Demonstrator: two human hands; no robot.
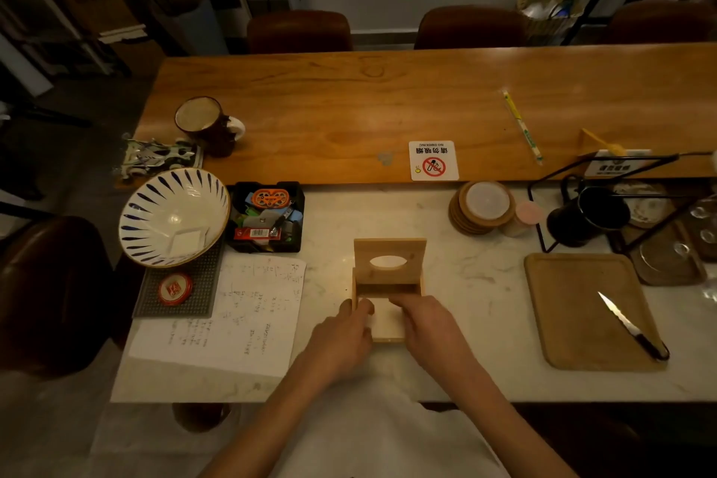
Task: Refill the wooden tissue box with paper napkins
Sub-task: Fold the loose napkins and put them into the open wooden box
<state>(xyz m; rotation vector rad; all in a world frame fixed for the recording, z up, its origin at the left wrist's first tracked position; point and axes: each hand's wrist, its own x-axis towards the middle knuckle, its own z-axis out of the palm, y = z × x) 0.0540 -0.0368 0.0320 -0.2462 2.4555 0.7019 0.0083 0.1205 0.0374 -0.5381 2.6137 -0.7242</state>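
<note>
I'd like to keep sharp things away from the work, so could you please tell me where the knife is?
The knife lies on the wooden cutting board to the right of the tissue box, well clear of both hands.

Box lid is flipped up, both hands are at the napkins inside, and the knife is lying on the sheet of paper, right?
Not quite: the head view shows the knife lying on the wooden cutting board, not the paper. The lid is up, and both the left hand and right hand are at the napkins.
</note>
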